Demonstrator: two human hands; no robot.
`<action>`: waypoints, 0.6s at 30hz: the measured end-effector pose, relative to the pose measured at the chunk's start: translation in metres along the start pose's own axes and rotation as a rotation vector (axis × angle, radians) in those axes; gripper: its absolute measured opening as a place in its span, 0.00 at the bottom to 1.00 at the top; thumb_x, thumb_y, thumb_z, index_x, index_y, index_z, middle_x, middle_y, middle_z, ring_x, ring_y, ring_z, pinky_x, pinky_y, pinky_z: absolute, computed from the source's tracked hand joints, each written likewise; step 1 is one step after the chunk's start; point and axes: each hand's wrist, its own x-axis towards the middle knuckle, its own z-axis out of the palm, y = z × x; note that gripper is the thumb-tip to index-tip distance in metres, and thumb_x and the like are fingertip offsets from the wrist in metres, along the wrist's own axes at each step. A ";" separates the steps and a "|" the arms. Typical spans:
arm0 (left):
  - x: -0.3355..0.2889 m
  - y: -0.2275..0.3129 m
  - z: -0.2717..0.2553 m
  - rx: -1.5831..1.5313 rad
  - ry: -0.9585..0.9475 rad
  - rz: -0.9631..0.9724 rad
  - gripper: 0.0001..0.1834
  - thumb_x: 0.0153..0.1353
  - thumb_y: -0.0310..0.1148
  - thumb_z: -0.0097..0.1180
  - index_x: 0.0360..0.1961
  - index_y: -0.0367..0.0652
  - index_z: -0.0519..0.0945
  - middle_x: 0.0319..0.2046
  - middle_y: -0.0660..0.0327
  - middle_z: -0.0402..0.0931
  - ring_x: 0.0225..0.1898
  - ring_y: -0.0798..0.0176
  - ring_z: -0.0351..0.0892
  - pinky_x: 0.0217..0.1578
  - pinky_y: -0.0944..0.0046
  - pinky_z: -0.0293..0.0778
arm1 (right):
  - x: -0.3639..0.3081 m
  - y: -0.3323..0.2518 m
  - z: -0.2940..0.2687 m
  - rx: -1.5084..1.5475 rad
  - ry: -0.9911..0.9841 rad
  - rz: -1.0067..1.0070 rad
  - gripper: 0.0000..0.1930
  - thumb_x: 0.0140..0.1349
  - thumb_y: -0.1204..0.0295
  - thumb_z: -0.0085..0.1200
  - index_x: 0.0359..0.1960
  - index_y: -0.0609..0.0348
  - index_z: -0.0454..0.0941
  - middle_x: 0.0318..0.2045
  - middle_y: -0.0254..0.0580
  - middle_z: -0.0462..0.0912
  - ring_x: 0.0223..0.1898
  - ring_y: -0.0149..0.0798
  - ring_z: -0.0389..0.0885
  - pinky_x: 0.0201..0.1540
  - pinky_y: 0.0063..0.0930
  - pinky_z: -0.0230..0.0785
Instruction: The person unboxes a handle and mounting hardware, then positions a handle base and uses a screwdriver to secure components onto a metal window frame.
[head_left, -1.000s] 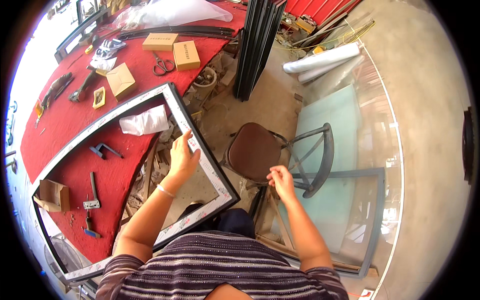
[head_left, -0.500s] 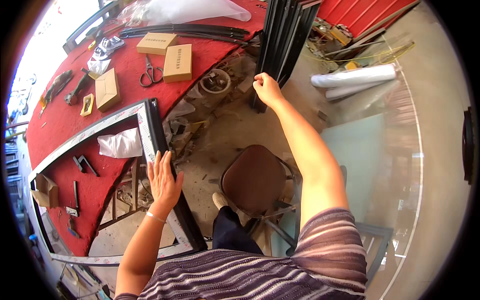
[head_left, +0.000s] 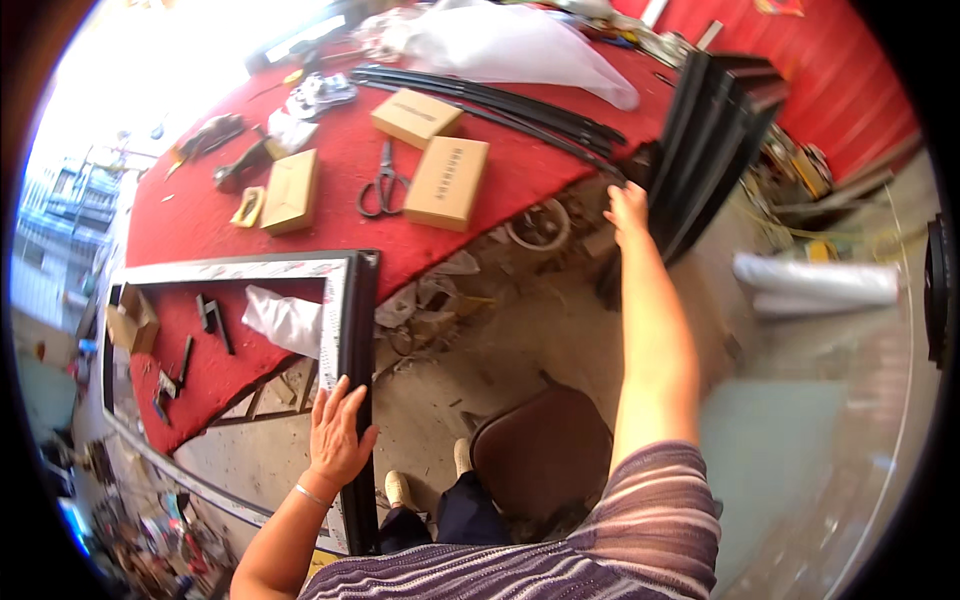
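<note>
My left hand (head_left: pixel 340 435) lies with its fingers spread on the near right side of a black rectangular frame (head_left: pixel 360 330) faced with white printed film. My right hand (head_left: pixel 628 212) reaches out to the table's far right corner, its fingers closed at the end of a thin black strip (head_left: pixel 560 145). Motion blur softens that grip. More long black strips (head_left: pixel 490 98) lie side by side on the red-covered table (head_left: pixel 340 200). Just beyond my right hand stands a leaning bundle of black profiles (head_left: pixel 705 150).
On the table are cardboard boxes (head_left: pixel 448 183), scissors (head_left: pixel 382 188), a yellow tape roll (head_left: pixel 248 206) and translucent plastic sheeting (head_left: pixel 510 45). A brown chair (head_left: pixel 545 455) stands close before me. White rolls (head_left: pixel 820 280) lie on the floor at right, with a glass sheet (head_left: pixel 780 480) nearer.
The view has turned leftward, so the table shows farther right. My right hand has moved from beside the black bundle to the strip's end. My left hand stays on the frame.
</note>
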 end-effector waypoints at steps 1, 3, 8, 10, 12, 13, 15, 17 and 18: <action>0.002 0.001 0.002 0.007 -0.003 0.010 0.37 0.50 0.34 0.63 0.63 0.43 0.64 0.56 0.57 0.71 0.68 0.53 0.58 0.69 0.46 0.45 | 0.022 0.006 -0.013 -0.054 -0.066 0.027 0.32 0.56 0.69 0.55 0.63 0.59 0.61 0.27 0.28 0.69 0.25 0.25 0.70 0.26 0.27 0.73; 0.001 0.000 0.000 0.015 -0.018 -0.020 0.37 0.50 0.35 0.64 0.62 0.43 0.65 0.56 0.57 0.71 0.68 0.53 0.58 0.69 0.47 0.45 | 0.035 0.011 0.006 0.020 0.081 0.054 0.36 0.56 0.68 0.58 0.66 0.59 0.57 0.32 0.33 0.71 0.30 0.27 0.72 0.29 0.31 0.75; 0.000 -0.007 -0.004 0.114 -0.075 -0.024 0.32 0.51 0.38 0.63 0.58 0.47 0.70 0.55 0.64 0.72 0.69 0.57 0.56 0.69 0.48 0.44 | 0.070 0.020 0.033 0.257 0.030 0.242 0.37 0.59 0.64 0.59 0.68 0.55 0.54 0.63 0.49 0.59 0.60 0.52 0.62 0.51 0.47 0.70; 0.003 -0.006 -0.002 0.130 -0.084 -0.024 0.30 0.51 0.38 0.63 0.56 0.47 0.72 0.55 0.66 0.72 0.69 0.58 0.56 0.69 0.48 0.44 | 0.078 0.022 0.035 0.352 -0.038 0.310 0.35 0.60 0.65 0.59 0.66 0.54 0.55 0.65 0.49 0.56 0.64 0.54 0.58 0.55 0.48 0.66; 0.006 -0.004 0.000 0.119 -0.075 -0.011 0.30 0.51 0.38 0.63 0.56 0.47 0.72 0.55 0.66 0.72 0.69 0.58 0.56 0.69 0.48 0.44 | 0.091 0.033 0.032 0.423 0.062 0.214 0.23 0.60 0.66 0.60 0.56 0.56 0.69 0.54 0.49 0.71 0.47 0.47 0.75 0.46 0.39 0.73; 0.008 -0.002 0.002 0.109 -0.069 0.010 0.30 0.51 0.39 0.63 0.56 0.47 0.72 0.55 0.66 0.72 0.69 0.59 0.56 0.69 0.48 0.44 | 0.101 0.038 0.026 0.428 0.076 0.179 0.19 0.60 0.67 0.60 0.51 0.57 0.73 0.48 0.48 0.76 0.39 0.44 0.80 0.41 0.36 0.76; 0.005 -0.004 0.002 0.120 -0.059 0.001 0.30 0.51 0.39 0.62 0.57 0.48 0.71 0.55 0.66 0.72 0.68 0.59 0.56 0.69 0.49 0.45 | 0.101 0.038 0.041 0.185 0.180 0.248 0.28 0.57 0.63 0.62 0.58 0.57 0.71 0.41 0.46 0.80 0.36 0.44 0.80 0.38 0.40 0.77; -0.001 -0.007 -0.003 0.131 -0.070 -0.040 0.31 0.51 0.39 0.63 0.57 0.48 0.71 0.55 0.65 0.72 0.68 0.59 0.57 0.69 0.49 0.45 | 0.068 0.003 0.064 -0.287 0.333 0.362 0.33 0.51 0.61 0.65 0.59 0.59 0.69 0.47 0.51 0.79 0.40 0.47 0.81 0.40 0.35 0.78; 0.000 -0.009 0.000 0.117 -0.069 -0.028 0.31 0.51 0.40 0.63 0.57 0.48 0.70 0.55 0.65 0.72 0.68 0.59 0.57 0.69 0.49 0.44 | 0.076 0.011 0.060 -0.254 0.442 0.334 0.36 0.50 0.61 0.65 0.60 0.59 0.68 0.50 0.53 0.78 0.43 0.48 0.81 0.42 0.33 0.78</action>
